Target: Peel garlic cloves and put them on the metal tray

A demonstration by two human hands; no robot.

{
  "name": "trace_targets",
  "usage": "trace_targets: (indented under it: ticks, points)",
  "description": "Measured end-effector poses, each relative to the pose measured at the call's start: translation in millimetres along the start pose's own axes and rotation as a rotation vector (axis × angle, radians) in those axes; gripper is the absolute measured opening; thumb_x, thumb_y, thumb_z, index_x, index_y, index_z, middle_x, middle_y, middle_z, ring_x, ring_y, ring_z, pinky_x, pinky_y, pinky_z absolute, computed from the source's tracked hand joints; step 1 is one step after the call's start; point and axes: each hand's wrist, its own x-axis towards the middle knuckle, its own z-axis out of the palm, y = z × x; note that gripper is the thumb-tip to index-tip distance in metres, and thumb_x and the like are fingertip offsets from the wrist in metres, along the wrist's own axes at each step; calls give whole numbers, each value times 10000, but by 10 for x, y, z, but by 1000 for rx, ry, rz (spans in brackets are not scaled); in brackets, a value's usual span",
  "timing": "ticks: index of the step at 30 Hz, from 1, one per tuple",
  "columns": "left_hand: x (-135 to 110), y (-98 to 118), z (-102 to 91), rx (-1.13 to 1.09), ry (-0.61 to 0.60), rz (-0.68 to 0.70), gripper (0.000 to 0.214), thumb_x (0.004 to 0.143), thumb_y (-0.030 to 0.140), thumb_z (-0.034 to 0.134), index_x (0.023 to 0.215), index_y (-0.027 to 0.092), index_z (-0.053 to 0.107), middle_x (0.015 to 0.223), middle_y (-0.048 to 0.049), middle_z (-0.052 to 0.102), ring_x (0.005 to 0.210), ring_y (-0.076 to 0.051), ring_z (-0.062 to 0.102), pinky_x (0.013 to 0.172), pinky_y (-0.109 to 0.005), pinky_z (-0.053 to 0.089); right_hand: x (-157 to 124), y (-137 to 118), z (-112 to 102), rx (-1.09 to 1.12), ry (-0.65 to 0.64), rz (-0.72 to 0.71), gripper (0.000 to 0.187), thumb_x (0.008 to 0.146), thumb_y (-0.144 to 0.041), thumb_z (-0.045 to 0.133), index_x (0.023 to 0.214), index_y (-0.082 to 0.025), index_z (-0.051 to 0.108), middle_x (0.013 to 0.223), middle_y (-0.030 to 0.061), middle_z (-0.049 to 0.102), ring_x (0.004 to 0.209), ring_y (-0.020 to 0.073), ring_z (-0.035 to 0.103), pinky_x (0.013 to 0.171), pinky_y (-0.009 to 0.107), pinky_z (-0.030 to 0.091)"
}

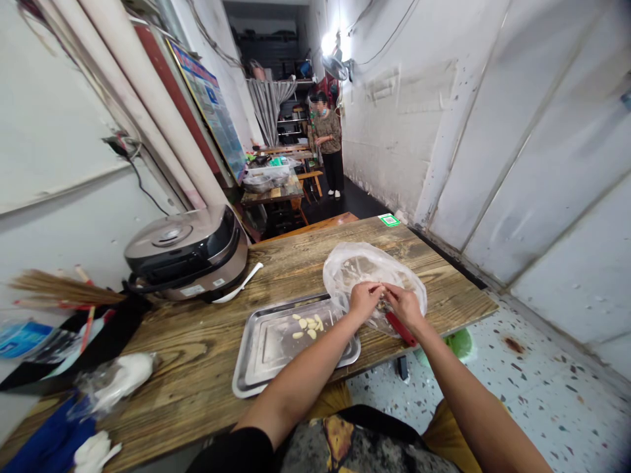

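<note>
Both forearms reach over the table (207, 358) edge to a clear bag (367, 263) lying just right of the tray (269, 351). Above the bag, the left hand (363, 299) pinches a piece (380, 289) with fingers closed, too small to identify. The right hand (405, 305) touches it fingertip to fingertip, curled round a red handle (400, 328). Peeled cloves (308, 324) lie in the tray. A cooker (190, 253) sits behind; a person (328, 141) stands far back.
</note>
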Motion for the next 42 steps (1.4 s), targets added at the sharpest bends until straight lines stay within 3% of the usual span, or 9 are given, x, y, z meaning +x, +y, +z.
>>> trace_targets:
  ticks: [8, 17, 21, 25, 28, 33, 37, 42]
  points:
    - [21, 2, 15, -54, -20, -129, 168, 762, 203, 545, 789, 160, 704, 704, -13, 687, 640, -126, 599, 606, -216, 428, -14, -33, -2, -182, -9, -130, 311, 857, -281, 428, 1065, -192, 641, 995, 77, 678, 899, 208, 624, 794, 302, 464]
    - [10, 46, 52, 64, 41, -48, 187, 775, 197, 495, 773, 149, 676, 728, -36, 670, 672, -131, 582, 643, -228, 419, -43, -40, 71, -133, 67, -95, 299, 852, -309, 447, 1034, -188, 651, 999, 89, 676, 880, 222, 637, 793, 321, 473]
    - [26, 22, 59, 105, 79, -89, 192, 782, 201, 471, 779, 140, 653, 746, -45, 662, 698, -140, 581, 663, -236, 416, -42, -35, 98, 69, 76, 26, 281, 823, -335, 487, 1012, -200, 645, 981, 76, 681, 855, 221, 641, 792, 343, 490]
    - [52, -22, 26, 167, 92, -158, 182, 788, 195, 452, 781, 137, 624, 765, -51, 652, 721, -149, 577, 681, -247, 407, 6, -80, 79, 544, 85, 258, 369, 775, -422, 535, 1038, -174, 606, 871, 62, 686, 728, 191, 645, 708, 338, 534]
    - [54, -40, -8, 264, 62, -163, 186, 796, 212, 439, 746, 148, 607, 737, -48, 632, 728, -158, 565, 678, -254, 393, 44, -129, 36, 785, 72, 332, 391, 726, -449, 592, 1016, -188, 614, 911, 43, 662, 727, 156, 622, 636, 282, 540]
    - [12, 8, -26, 267, 8, -144, 367, 873, 323, 326, 683, 151, 587, 672, -55, 605, 675, -150, 550, 632, -250, 377, 82, -153, 21, 944, 72, 399, 360, 676, -419, 653, 940, -174, 650, 679, -1, 611, 599, 109, 573, 530, 210, 487]
    - [-24, 70, 32, 40, -66, -82, 346, 825, 459, 427, 762, 158, 585, 654, -16, 608, 616, -123, 547, 587, -220, 385, 99, -146, 112, 928, 120, 438, 374, 658, -408, 660, 959, -188, 644, 766, 14, 647, 649, 122, 593, 550, 215, 480]
    - [-8, 52, 103, -149, -49, -141, 321, 841, 386, 393, 671, 159, 545, 565, 10, 560, 494, -95, 502, 516, -206, 380, 79, -208, 162, 971, 112, 449, 320, 651, -406, 668, 864, -167, 658, 652, 14, 623, 551, 116, 559, 476, 210, 442]
